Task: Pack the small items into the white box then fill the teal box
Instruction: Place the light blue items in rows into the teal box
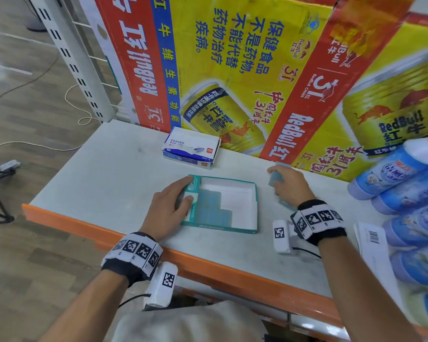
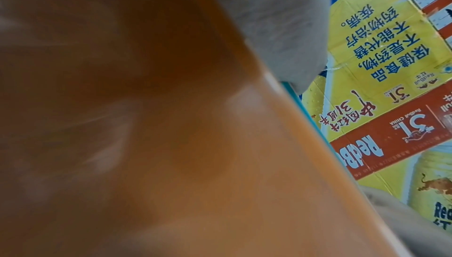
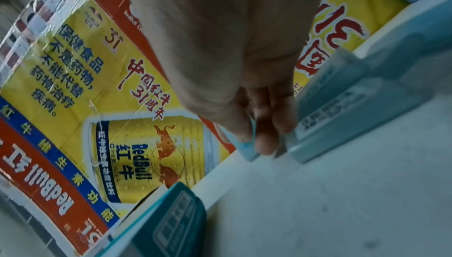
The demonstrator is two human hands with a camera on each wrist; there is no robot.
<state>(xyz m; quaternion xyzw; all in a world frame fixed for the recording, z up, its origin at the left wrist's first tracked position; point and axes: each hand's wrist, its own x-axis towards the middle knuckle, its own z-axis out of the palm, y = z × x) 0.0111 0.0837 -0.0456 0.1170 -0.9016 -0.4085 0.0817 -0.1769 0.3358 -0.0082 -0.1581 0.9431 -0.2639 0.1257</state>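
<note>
Teal box (image 1: 253, 193) part filled, frame centre.
Left hand (image 1: 169, 207) steadied it, fingers flat; right hand (image 1: 288, 185) pinched another blue packet (image 1: 275, 178).

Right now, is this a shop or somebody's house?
Probably a shop stockroom: big Red Bull cartons line a metal shelf, blue bottles are stacked alongside, and an eraser box sits there.

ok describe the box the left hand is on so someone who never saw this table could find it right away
On the pale shelf top in front of the Red Bull cartons, look near the orange front edge. The teal box lies open there, the left hand resting on its left side. Unlike the closed white eraser box behind it, it is a shallow tray, white inside, partly filled with flat blue packets.
</note>
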